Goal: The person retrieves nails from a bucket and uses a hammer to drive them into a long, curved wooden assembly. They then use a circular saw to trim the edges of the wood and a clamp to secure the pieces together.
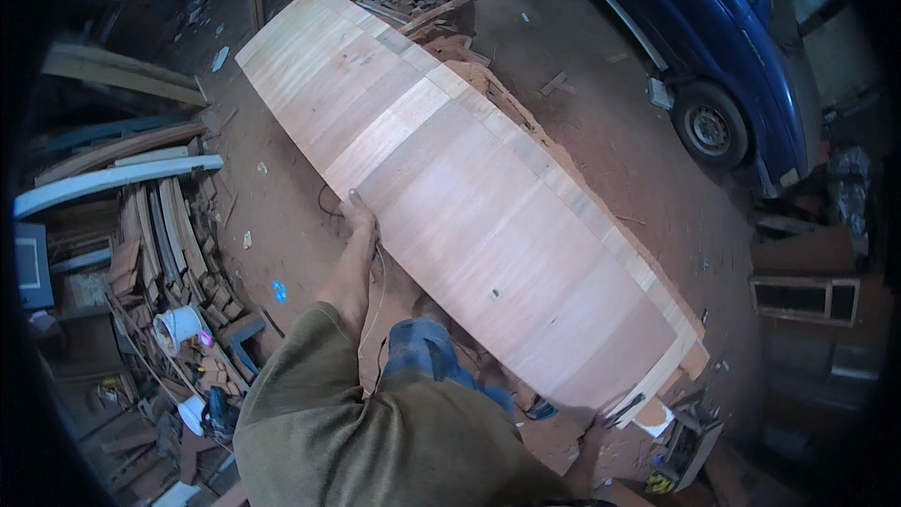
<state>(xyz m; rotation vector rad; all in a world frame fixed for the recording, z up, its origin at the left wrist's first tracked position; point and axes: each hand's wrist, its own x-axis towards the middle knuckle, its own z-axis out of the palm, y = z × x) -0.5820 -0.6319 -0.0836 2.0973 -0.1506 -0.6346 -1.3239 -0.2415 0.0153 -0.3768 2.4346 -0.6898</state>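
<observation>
A long pale panel of glued wooden boards (469,216) stretches diagonally from the far left to the near right. Light strips run along its far edge and right end. On its near long edge my left hand (358,214) is closed, thumb on top and the other fingers mostly hidden. Down at the near right corner, my right hand (598,428) is in dim light, closed at the panel's edge. Close to those fingers, a small dark slim tool (629,406) lies at the corner; its kind is unclear.
Stacked curved wood pieces (160,216) and offcuts fill the left side, with a white bucket (178,327) among them. A blue vehicle (704,38) stands at the far right. Sawdust (488,84) lies along the panel's far side. A cable (377,310) hangs beside my left arm.
</observation>
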